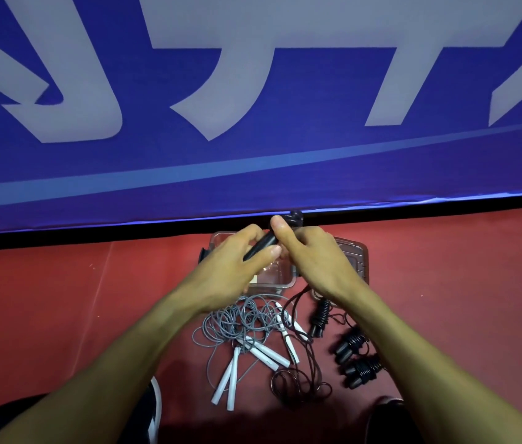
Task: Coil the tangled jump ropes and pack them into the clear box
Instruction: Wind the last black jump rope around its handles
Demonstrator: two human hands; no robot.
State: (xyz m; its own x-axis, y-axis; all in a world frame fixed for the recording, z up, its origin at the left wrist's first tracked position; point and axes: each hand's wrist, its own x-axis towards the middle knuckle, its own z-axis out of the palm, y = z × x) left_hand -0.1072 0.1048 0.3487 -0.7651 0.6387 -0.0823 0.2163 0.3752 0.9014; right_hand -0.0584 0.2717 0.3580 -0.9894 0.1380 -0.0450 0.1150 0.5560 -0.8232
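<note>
Both hands share the grip on one black-handled jump rope [261, 246]: the left hand [237, 267] curls its fingers round the slanted black handle, and the right hand [314, 261] pinches the same rope near its upper end, thumb raised, where a dark wound bunch of cord [296, 218] shows just above the thumb. They hold it over the clear plastic box [280, 280], which stands on the red floor [61, 299] against the foot of a blue banner with large pale lettering [253, 91].

Nearer the person lie a tangle of grey cord with slim white handles [247, 328], a loose dark thin rope [304, 363], and three black bundles already wound tight [354, 357].

Judging from this, the rope in hand is being finished or lowered into the box. The risk is the wound cord springing loose if the right hand's pinch slackens before the bundle is seated. A trailing loop could also snag the box's rim, or drag in the dark rope lying just below it.
</note>
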